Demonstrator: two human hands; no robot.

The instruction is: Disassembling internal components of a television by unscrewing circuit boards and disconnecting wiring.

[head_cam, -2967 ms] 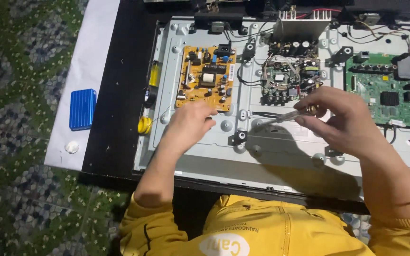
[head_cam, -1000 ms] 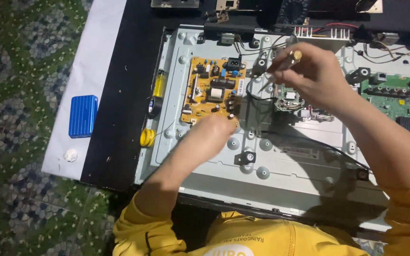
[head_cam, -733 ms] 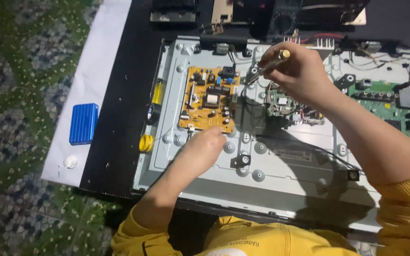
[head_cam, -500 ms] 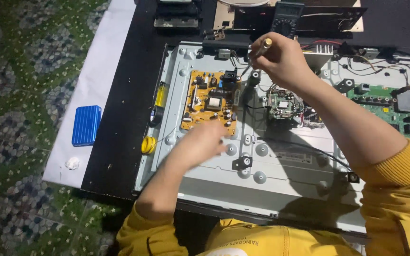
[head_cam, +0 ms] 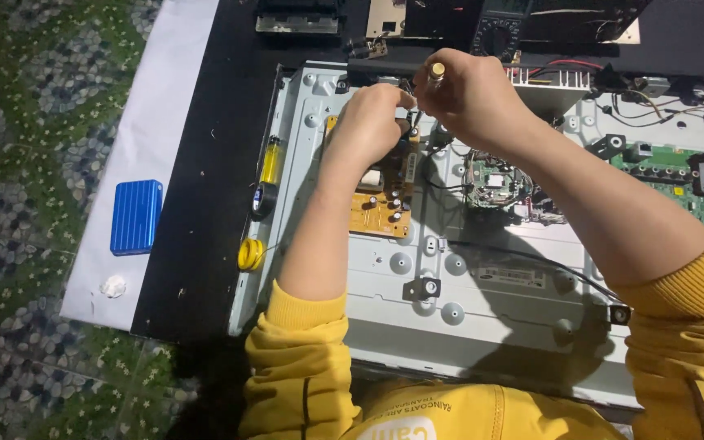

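My right hand [head_cam: 470, 102] is closed around a screwdriver [head_cam: 436, 72] with a yellow handle end, held upright over the top edge of the orange power board [head_cam: 376, 210]. My left hand [head_cam: 368, 122] rests right beside it on the board's top, fingers curled down and their tips hidden. The board is mounted on the grey metal back panel [head_cam: 482, 326] of a flat screen. A small circuit board [head_cam: 495, 179] with wires sits just under my right wrist.
A green main board [head_cam: 666, 175] lies at the panel's right. A yellow-handled screwdriver [head_cam: 269, 167] and a yellow tape roll [head_cam: 250, 254] lie along the panel's left edge. A blue case [head_cam: 136, 216] sits on a white sheet [head_cam: 165, 122]. Dark devices stand at the far edge.
Both hands have moved to the far top of the orange board. My left hand left the panel below the board and joined the right hand, which still holds the screwdriver.
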